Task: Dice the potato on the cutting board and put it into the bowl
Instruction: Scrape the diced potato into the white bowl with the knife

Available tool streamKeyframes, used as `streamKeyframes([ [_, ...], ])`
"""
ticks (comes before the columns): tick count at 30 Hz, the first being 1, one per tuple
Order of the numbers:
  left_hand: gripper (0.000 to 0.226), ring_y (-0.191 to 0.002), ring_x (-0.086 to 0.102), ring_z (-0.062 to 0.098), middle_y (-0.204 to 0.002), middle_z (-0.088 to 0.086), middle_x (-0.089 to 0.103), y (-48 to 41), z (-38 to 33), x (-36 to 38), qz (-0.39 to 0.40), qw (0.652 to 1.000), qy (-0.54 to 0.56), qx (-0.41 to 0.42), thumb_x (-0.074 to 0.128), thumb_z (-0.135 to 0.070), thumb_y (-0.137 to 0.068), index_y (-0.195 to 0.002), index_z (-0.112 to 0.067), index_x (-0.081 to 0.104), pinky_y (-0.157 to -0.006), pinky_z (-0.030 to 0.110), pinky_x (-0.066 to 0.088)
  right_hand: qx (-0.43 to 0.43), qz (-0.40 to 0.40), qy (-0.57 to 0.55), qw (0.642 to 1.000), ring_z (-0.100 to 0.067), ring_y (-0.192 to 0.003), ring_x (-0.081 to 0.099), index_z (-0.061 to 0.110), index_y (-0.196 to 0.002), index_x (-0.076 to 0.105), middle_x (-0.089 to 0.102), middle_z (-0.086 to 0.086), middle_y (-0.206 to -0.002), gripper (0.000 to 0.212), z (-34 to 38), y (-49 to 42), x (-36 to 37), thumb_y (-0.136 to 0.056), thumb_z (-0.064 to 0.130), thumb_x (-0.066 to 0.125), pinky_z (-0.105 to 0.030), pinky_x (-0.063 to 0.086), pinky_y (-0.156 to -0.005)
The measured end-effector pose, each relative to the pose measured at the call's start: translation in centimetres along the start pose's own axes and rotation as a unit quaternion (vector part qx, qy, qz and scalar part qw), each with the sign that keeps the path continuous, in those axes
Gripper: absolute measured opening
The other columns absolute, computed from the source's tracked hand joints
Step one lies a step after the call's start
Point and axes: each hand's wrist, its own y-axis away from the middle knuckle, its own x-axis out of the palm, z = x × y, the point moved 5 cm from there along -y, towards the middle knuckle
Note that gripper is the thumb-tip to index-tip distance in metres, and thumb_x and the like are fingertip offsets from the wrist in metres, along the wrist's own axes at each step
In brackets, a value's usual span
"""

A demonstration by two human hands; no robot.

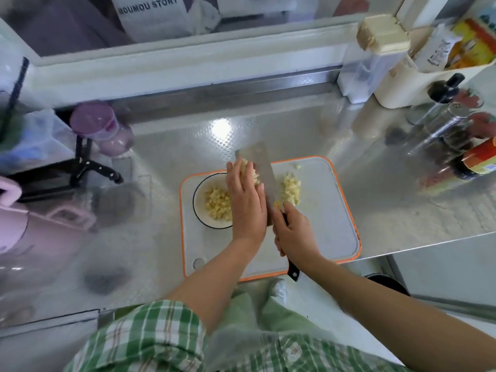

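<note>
as potato dice (253, 174) ride the cleaver (261, 167), bowl (199, 202) sits part full

while the right hand (294, 232) grips the cleaver's black handle, fingers wrapped round it, the left hand (245, 202) lies flat with fingers straight and presses the potato dice against the blade's left face. blade stands on its edge, tilted, its far end reaching past the back edge of the cutting board (327, 210); it looks lifted clear of the board, though the angle makes that hard to tell. bowl is white with a dark rim and sits on the board's left part, partly under the left hand; a heap of dice (218, 205) lies inside it. a second pile (291, 189) lies on the board just right of the blade. a few stray bits (296, 165) lie near the board's far edge. board is white with an orange rim, on a steel counter (389, 210). purple cup (94, 122) at far left, bottles (456, 130) at far right, both well apart from the board.
</note>
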Motion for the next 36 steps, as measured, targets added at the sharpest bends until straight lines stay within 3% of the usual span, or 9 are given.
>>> streamKeyframes([
  [3,0.039,-0.147,0.009,0.026,-0.153,0.012,0.023,-1.2,1.5,-1.6,-0.018,1.0,0.006,-0.005,0.038,-0.007,-0.099,-0.138,-0.004,0.039,-0.12,0.031,0.013,-0.015,0.006,0.019,1.0,-0.022,-0.04,0.045,0.013,-0.076,0.034,0.046,-0.01,-0.058,0.032,1.2,-1.1,2.1,-0.102,0.031,0.043,-0.034,0.038,-0.037],
  [7,0.032,-0.139,0.029,0.029,-0.146,0.013,0.03,-2.2,3.5,-2.7,-0.04,0.999,0.021,-0.026,0.043,-0.004,-0.096,-0.128,-0.004,0.046,-0.114,0.039,0.029,-0.034,0.005,0.073,0.997,-0.022,-0.041,0.048,0.014,-0.076,0.034,0.049,-0.013,-0.058,0.032,1.6,-2.1,4.0,-0.101,0.031,0.043,-0.043,0.042,-0.039],
  [10,0.025,-0.127,0.04,0.02,-0.138,0.009,0.035,-2.2,4.6,-2.9,-0.049,0.998,0.024,-0.028,0.048,-0.005,-0.094,-0.119,-0.003,0.049,-0.107,0.034,0.037,-0.058,-0.012,0.121,0.991,-0.027,-0.041,0.049,0.015,-0.075,0.035,0.052,-0.016,-0.055,0.031,1.4,-2.4,4.6,-0.101,0.03,0.043,-0.049,0.044,-0.042],
  [13,0.022,-0.12,0.046,0.02,-0.136,0.007,0.037,-2.1,5.3,-3.2,-0.042,0.998,0.025,-0.026,0.048,-0.007,-0.094,-0.115,-0.005,0.05,-0.101,0.032,0.042,-0.076,-0.023,0.146,0.986,-0.032,-0.046,0.05,0.02,-0.072,0.035,0.051,-0.012,-0.053,0.031,1.4,-2.6,4.8,-0.101,0.03,0.044,-0.05,0.044,-0.046],
  [19,0.013,-0.11,0.046,0.021,-0.122,0.011,0.049,-1.9,5.5,-3.9,-0.017,1.0,-0.002,-0.001,0.051,-0.005,-0.092,-0.105,-0.005,0.055,-0.095,0.024,0.036,-0.081,-0.037,0.152,0.984,-0.026,-0.045,0.052,0.023,-0.073,0.035,0.051,-0.008,-0.053,0.03,1.9,-2.9,4.4,-0.1,0.033,0.045,-0.047,0.046,-0.049],
  [23,0.011,-0.098,0.048,0.02,-0.106,0.005,0.054,-1.0,5.6,-4.2,0.008,1.0,-0.015,0.015,0.053,-0.01,-0.088,-0.099,-0.01,0.056,-0.085,0.033,0.041,-0.081,-0.046,0.151,0.984,-0.021,-0.042,0.052,0.021,-0.074,0.036,0.052,-0.01,-0.053,0.031,2.0,-2.8,3.8,-0.1,0.033,0.045,-0.044,0.046,-0.049],
  [30,0.009,-0.094,0.051,0.024,-0.097,0.003,0.059,-0.2,5.8,-5.1,0.029,0.996,-0.079,0.014,0.053,-0.019,-0.086,-0.091,-0.014,0.059,-0.079,0.042,0.047,-0.076,-0.056,0.136,0.986,-0.025,-0.044,0.053,0.024,-0.07,0.032,0.051,-0.016,-0.056,0.033,2.5,-2.5,3.2,-0.1,0.031,0.047,-0.045,0.046,-0.048],
  [33,0.025,-0.107,0.049,0.024,-0.113,0.004,0.058,-0.5,5.1,-5.6,0.008,0.996,-0.086,0.028,0.047,-0.021,-0.087,-0.106,-0.015,0.06,-0.089,0.043,0.046,-0.064,-0.05,0.115,0.99,-0.023,-0.043,0.053,0.023,-0.07,0.034,0.052,-0.018,-0.06,0.033,2.8,-2.5,3.0,-0.1,0.032,0.046,-0.045,0.046,-0.046],
  [36,0.044,-0.134,0.036,0.027,-0.146,0.009,0.038,0.2,4.2,-4.6,0.066,0.989,-0.099,0.089,0.034,-0.028,-0.098,-0.138,-0.018,0.048,-0.111,0.041,0.032,-0.042,-0.042,0.075,0.995,-0.022,-0.044,0.05,0.019,-0.073,0.038,0.052,-0.013,-0.06,0.031,2.9,-2.5,3.0,-0.101,0.033,0.043,-0.043,0.046,-0.045],
])
